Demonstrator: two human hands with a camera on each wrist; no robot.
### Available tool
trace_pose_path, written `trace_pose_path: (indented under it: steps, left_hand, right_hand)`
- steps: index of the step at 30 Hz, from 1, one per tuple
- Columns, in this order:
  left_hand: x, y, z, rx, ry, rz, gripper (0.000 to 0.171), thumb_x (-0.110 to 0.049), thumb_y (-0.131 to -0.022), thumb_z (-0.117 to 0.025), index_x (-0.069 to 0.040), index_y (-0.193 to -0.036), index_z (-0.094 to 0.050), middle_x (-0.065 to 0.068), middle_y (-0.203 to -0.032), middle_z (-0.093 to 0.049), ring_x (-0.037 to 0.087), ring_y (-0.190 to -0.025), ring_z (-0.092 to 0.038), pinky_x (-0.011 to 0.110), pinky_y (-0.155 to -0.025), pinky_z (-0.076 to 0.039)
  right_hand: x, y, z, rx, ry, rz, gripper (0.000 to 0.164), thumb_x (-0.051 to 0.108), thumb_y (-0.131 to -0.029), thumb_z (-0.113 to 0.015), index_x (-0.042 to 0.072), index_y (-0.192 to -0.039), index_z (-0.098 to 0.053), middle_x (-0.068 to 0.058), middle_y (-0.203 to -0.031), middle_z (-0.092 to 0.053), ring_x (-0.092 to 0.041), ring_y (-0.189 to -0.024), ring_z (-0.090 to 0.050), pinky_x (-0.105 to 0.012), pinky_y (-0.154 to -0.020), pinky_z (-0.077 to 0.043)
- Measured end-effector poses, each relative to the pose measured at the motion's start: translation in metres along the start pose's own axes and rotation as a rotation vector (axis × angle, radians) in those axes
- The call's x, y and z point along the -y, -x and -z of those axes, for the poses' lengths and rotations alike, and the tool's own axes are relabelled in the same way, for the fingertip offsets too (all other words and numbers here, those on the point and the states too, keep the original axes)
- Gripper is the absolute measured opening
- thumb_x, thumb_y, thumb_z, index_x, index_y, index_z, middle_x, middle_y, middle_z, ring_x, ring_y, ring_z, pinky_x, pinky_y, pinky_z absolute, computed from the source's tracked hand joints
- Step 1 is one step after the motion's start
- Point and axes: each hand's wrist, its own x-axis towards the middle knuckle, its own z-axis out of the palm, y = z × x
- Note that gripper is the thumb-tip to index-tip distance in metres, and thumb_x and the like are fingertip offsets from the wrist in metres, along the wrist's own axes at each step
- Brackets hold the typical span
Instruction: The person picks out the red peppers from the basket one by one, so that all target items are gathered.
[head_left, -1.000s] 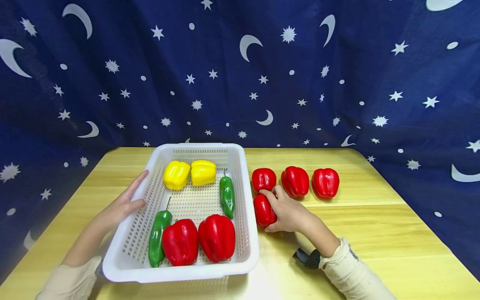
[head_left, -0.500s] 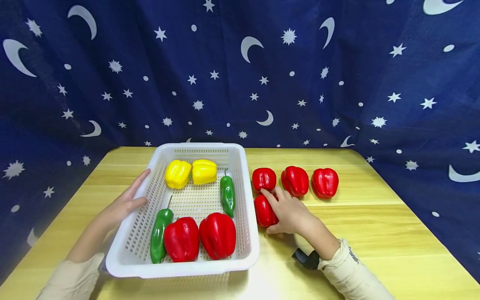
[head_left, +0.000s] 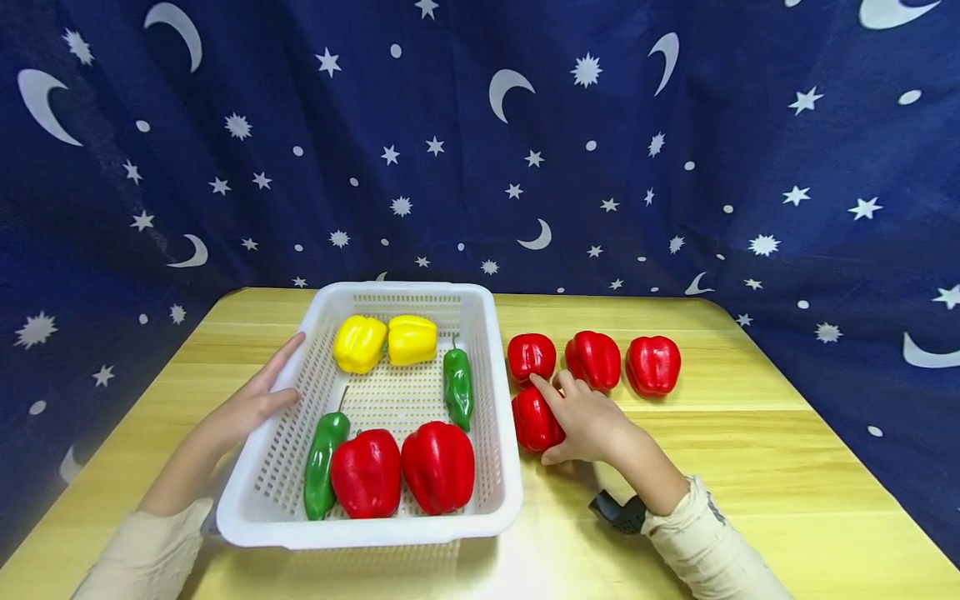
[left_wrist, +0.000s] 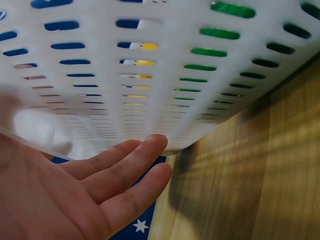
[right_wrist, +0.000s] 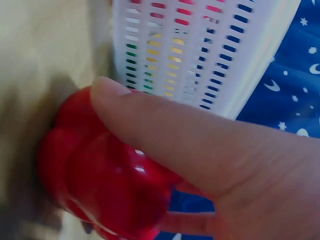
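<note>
My left hand (head_left: 246, 408) holds the left rim of a white perforated plastic basket (head_left: 375, 535), with its fingers (left_wrist: 135, 165) outside the wall. Inside the basket lie two yellow bell peppers (head_left: 360, 343), two green chili peppers (head_left: 321, 467) and two large red bell peppers (head_left: 438, 468). Just right of the basket, my right hand (head_left: 592, 421) grips a smaller red bell pepper (head_left: 534, 419); the thumb lies across it in the right wrist view. That pepper (right_wrist: 105, 165) is on the table or very close to it; I cannot tell which.
Three more red bell peppers stand in a row behind the right hand: a near-left one (head_left: 531, 357), a middle one (head_left: 594, 360) and a right one (head_left: 654, 367). A dark strap piece (head_left: 621, 510) hangs by the right wrist. Behind the wooden table (head_left: 720, 467) hangs a blue star-patterned cloth (head_left: 480, 150).
The head view has shifted slightly, so the scene sits a little further right. Both hands keep their holds on the basket and the red bell pepper, with barely any motion.
</note>
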Motion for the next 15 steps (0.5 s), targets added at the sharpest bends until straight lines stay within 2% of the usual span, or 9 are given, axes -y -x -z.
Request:
trace_pose_path:
  steps: [7,15]
  left_hand:
    - [-0.001,-0.003,0.0,0.001,-0.004,0.017,0.084,0.002,-0.084,-0.038,-0.031,-0.146,0.009,0.022,-0.152,0.006,0.06,-0.118,-0.032,0.048,-0.062,-0.057]
    - [-0.002,0.0,0.0,-0.002,0.006,0.021,0.083,0.0,-0.085,-0.039,-0.031,-0.146,0.009,0.023,-0.151,0.006,0.06,-0.116,-0.036,0.048,-0.062,-0.057]
  right_hand:
    - [0.001,0.011,0.018,-0.039,-0.076,0.084,0.095,0.036,-0.062,-0.08,0.011,-0.14,-0.033,-0.015,-0.132,-0.04,-0.037,-0.114,-0.046,-0.051,-0.087,-0.048]
    - [0.008,0.012,0.034,-0.132,-0.147,0.137,0.09,0.044,-0.068,-0.074,0.011,-0.141,-0.033,-0.016,-0.139,-0.034,-0.04,-0.121,-0.042,-0.054,-0.095,-0.043]
